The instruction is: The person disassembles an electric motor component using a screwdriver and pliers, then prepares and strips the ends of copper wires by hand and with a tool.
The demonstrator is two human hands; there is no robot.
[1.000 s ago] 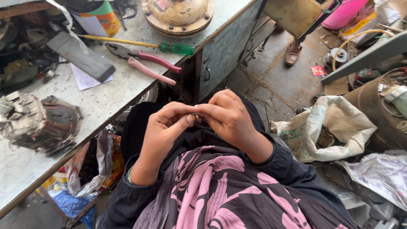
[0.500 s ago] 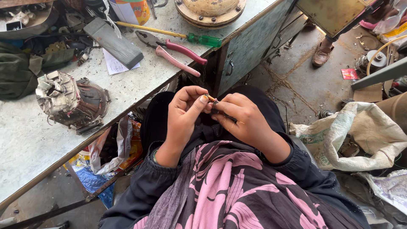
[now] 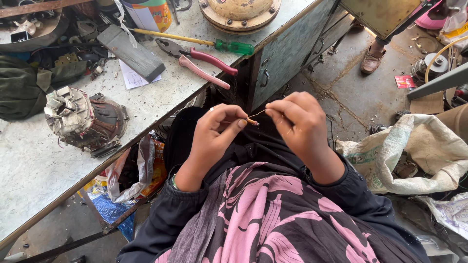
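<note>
Both hands meet in front of the workbench (image 3: 161,104), just off its near edge and above the person's dark, pink-patterned lap. The left hand (image 3: 214,131) is closed in a pinch, thumb and forefinger gripping a small orange-tipped piece (image 3: 251,121) from which a thin pale wire (image 3: 259,113) runs up to the right. The right hand (image 3: 297,119) is likewise curled shut, its fingertips pinching the other end of that wire, so the strand spans the small gap between the two hands. On the workbench, nearest the hands, lie pink-handled pliers (image 3: 200,61), and just behind them a screwdriver (image 3: 195,41) with a yellow shaft and green handle. Further left on the bench sit a grey flat block (image 3: 130,52) resting on a scrap of paper, and a worn motor winding (image 3: 85,121) near the front edge. A round rusty metal housing (image 3: 240,12) stands at the bench's far end. To the right of the bench, on the floor, lies a white woven sack (image 3: 419,156), and beyond it a brown shoe (image 3: 372,58) of another person
</note>
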